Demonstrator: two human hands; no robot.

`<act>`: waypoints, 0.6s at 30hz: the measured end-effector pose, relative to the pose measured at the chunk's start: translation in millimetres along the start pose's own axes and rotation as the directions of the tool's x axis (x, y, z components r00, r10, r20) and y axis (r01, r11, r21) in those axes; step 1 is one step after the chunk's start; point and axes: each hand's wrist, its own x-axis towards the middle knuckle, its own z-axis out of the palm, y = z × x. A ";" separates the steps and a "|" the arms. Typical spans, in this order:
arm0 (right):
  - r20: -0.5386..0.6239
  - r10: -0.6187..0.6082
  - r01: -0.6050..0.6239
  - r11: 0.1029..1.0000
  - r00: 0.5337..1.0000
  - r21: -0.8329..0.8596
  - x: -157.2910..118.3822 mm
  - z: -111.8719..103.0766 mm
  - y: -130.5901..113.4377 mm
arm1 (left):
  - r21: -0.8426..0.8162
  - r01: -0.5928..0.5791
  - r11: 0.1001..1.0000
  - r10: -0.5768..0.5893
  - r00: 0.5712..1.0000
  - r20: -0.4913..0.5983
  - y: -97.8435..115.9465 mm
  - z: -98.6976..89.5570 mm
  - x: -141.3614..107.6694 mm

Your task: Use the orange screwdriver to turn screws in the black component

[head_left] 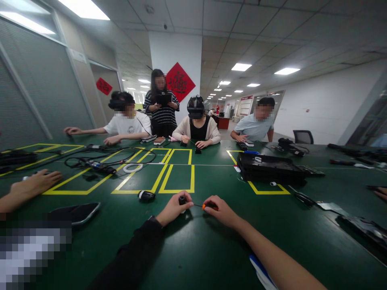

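My left hand (175, 207), with a dark sleeve and wristband, is closed around a small black cylindrical part (182, 199) just above the green table. Fingers hide much of that part. In my right hand (220, 209) the fingers pinch what looks like a small screwdriver (204, 207) with an orange and dark handle. Its thin dark shaft points left toward my left fingertips. Whether the tip touches the black part, I cannot tell. A black-and-white, mouse-shaped object (146, 195) lies to the left of my left hand.
Yellow tape rectangles (177, 191) mark the green table (187, 257). A black case (269, 167) stands at the right, tangled cables (99, 165) and a white ring (133, 168) at the left. A co-worker's hand (39, 183) rests at far left; several people are across the table.
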 end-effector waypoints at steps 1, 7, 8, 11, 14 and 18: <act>0.002 -0.001 0.001 1.000 1.000 0.007 -0.1 -0.6 -0.4 | -0.001 -0.002 1.000 0.002 1.000 0.001 0.0 -0.1 0.2; -0.030 0.034 -0.031 0.994 0.999 0.100 0.8 1.1 3.5 | -0.007 -0.013 1.000 0.013 1.000 0.018 0.0 0.0 1.1; -0.050 0.046 -0.039 0.991 0.998 0.130 1.3 2.2 4.9 | -0.010 -0.013 1.000 0.013 1.000 0.014 -0.1 0.2 0.9; -0.106 0.074 -0.050 0.977 0.992 0.208 2.7 6.0 8.2 | -0.022 -0.007 1.000 0.007 1.000 0.004 -0.2 0.8 0.2; -0.101 0.074 -0.050 0.972 0.992 0.228 2.8 9.5 9.2 | -0.030 -0.013 0.999 0.014 1.000 0.006 0.0 1.0 -0.1; -0.166 0.098 -0.059 0.972 0.981 0.227 3.1 11.4 8.6 | -0.029 -0.023 0.999 0.023 1.000 0.014 0.7 0.4 -0.5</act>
